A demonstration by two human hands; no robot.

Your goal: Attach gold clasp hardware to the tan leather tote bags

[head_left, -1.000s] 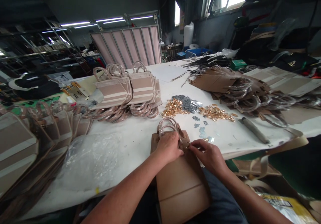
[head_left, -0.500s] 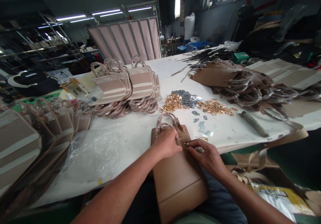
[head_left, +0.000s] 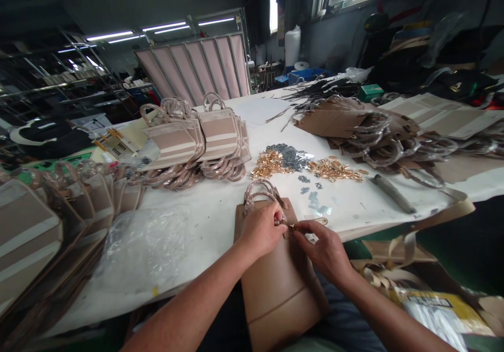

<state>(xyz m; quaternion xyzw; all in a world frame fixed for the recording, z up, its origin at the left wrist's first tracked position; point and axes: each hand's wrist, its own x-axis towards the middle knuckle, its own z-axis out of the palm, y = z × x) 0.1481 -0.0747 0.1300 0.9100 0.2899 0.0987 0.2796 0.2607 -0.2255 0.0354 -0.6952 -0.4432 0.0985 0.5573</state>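
Observation:
A brown handbag [head_left: 277, 294] leans from my lap against the table edge, its plastic-wrapped handles [head_left: 262, 188] pointing away from me. My left hand [head_left: 263, 227] is closed over the upper part of the bag, thumb and finger pinched at a narrow brown strap [head_left: 286, 232]. From the right, my right hand [head_left: 325, 247] pinches a small gold metal fitting [head_left: 292, 228] at that strap. The fingertips of both hands nearly meet, and the fitting is partly hidden by them. Just beyond my right hand lies a thin gold pin-like loop [head_left: 321, 220].
Gold fittings [head_left: 336, 169] and grey metal plates [head_left: 289, 157] lie heaped on the white table [head_left: 212, 210]. Handbags are stacked at left [head_left: 218, 131] and right [head_left: 334, 121]. Clear plastic bags [head_left: 145, 241] lie left, a grey roll [head_left: 394, 193] right.
My right hand has brought the gold fitting slightly left, against the strap by my left fingertips. A brown strap end now shows below the fingers. The view has shifted a little.

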